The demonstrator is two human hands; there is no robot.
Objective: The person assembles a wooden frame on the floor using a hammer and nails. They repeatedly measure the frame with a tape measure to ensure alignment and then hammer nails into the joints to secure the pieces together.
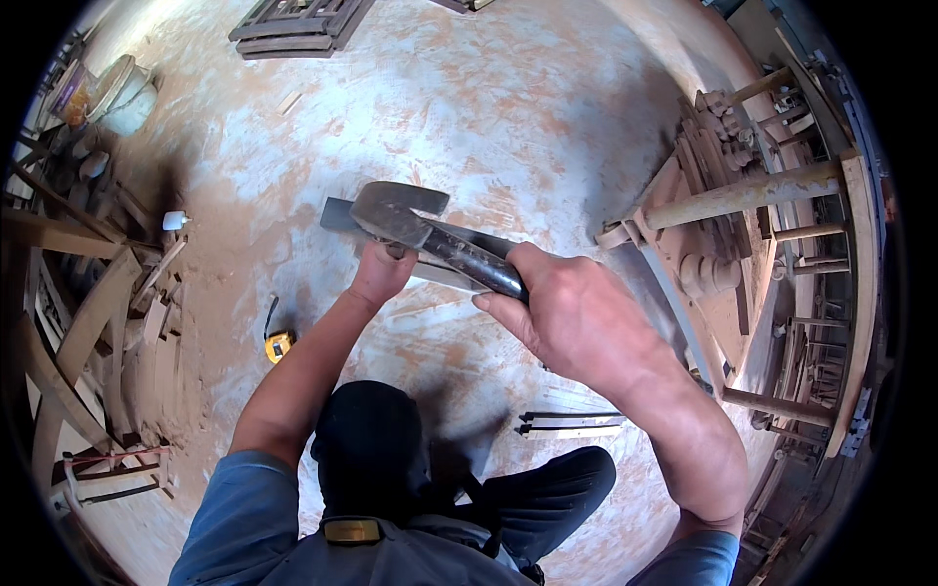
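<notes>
My right hand [586, 317] is wrapped round the dark handle of a hammer [399, 208], whose worn grey metal head hangs above my left hand [383, 273]. That left hand is closed on a long, flat, dark grey piece [337, 215]. One end of the piece sticks out to the left past the hammer head. The hammer and my right hand cover much of its length, so its kind does not show. The left fingers are partly hidden under the hammer head.
A yellow tape measure [279, 346] lies on the dusty floor beside my left forearm. Thin dark strips [572, 425] lie near my right knee. Wood pieces [156, 337] and a white bucket [127, 98] stand left, a wooden rack [745, 200] right, dark wooden frames [298, 27] ahead.
</notes>
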